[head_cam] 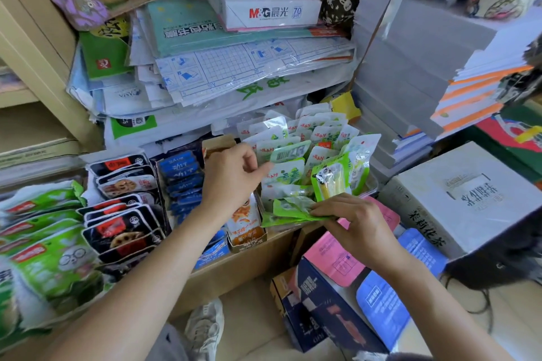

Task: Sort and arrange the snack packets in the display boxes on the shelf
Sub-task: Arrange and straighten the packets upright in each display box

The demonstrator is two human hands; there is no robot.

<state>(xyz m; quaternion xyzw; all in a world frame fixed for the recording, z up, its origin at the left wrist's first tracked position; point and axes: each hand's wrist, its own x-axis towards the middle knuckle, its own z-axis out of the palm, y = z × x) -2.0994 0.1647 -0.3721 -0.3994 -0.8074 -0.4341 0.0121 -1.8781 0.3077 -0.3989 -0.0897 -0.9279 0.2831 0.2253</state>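
**Beside the orange box: green packets part-sorted**

Right of the narrow orange-printed cardboard display box [246,228], white-and-green snack packets [313,138] stand in rows, some askew. The left hand [231,176], fingers curled, reaches their front row; whether it pinches one cannot be told. The right hand [352,220] grips a flat bundle of bright green foil packets [290,211], apparently yet to be placed. Left of the box, blue packets [183,173] and black packets [126,182] look filed.

Glossy plastic snack packets [289,176] — matt brown cardboard box [234,269] — smooth pale wood shelf [38,47].
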